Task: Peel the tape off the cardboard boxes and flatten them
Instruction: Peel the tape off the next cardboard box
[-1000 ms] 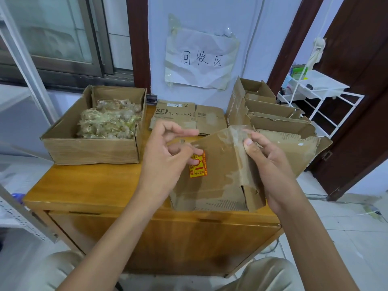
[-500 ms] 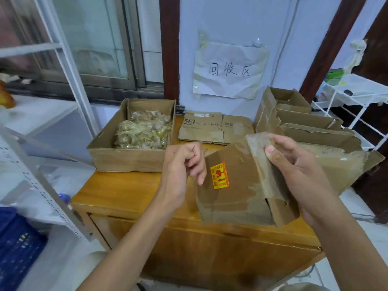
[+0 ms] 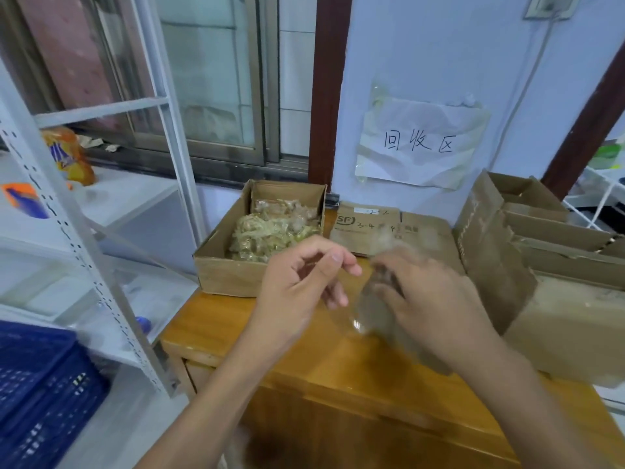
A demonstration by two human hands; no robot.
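A peeled strip of clear tape [image 3: 367, 313] hangs crumpled between my hands above the wooden table [image 3: 304, 360]. My left hand [image 3: 301, 286] pinches its left edge with curled fingers. My right hand [image 3: 429, 299], blurred by motion, grips the tape's other side. The cardboard box [image 3: 568, 326] the strip was on lies on the table to the right, behind my right forearm, with no hand on it. Just beyond my hands, an open cardboard box [image 3: 223, 275] holds a heap of balled tape scraps [image 3: 270, 231].
A flattened SF-printed carton [image 3: 365, 225] lies against the wall under a paper sign [image 3: 419, 143]. More opened boxes [image 3: 527, 211] are stacked at the back right. A white metal shelf rack [image 3: 84, 231] and a blue crate [image 3: 40, 384] stand left of the table.
My right hand has let go of the box, which now rests on the table at the right. Both hands now hold the peeled tape, nearer the scrap box. The view has swung left.
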